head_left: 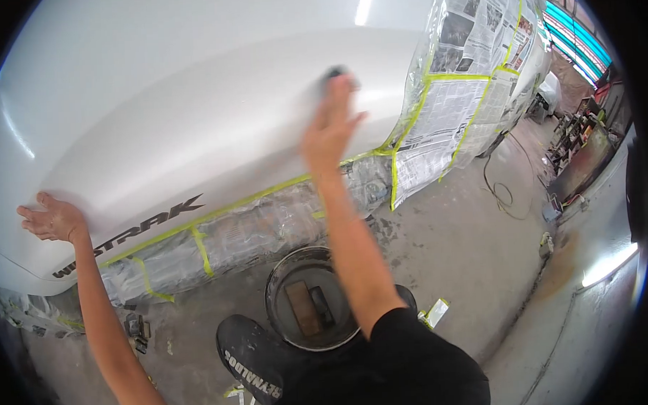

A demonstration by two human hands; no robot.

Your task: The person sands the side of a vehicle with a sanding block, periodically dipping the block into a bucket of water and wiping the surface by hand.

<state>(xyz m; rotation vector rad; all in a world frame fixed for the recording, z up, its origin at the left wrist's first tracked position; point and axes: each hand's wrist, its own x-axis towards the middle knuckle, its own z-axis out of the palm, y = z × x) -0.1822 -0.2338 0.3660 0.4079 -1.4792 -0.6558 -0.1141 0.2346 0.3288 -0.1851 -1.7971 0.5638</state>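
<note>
"Where's the left hand point(52, 219)?"

"Flat on the pale, glossy panel point(192, 100), down by the dark lettering point(153, 221). The wrist covers part of the word. Its grip is apart, fingers spread, holding nothing."

"And the right hand point(327, 134)?"

"Farther along, higher on that panel, blurred. There's a small dark object point(332, 74) at the fingertips, against the surface. I can't tell from here whether the grip is clamped on it or just pressing."

"What's that beside it?"

"Newspaper point(442, 120) and clear plastic, edged with yellow-green tape point(266, 192). The tape runs along the panel's lower edge too, with plastic sheeting point(261, 233) below."

"Anything on the floor point(455, 269)?"

"A round, dark-rimmed basin point(270, 283), close to the person's shoe point(251, 355). A brown block point(303, 308) and a darker block point(322, 306) lie side by side in it. The right forearm crosses over part of the rim, as I see it."

"And past the newspaper?"

"A thin cord point(506, 196), looped on the floor."
</note>
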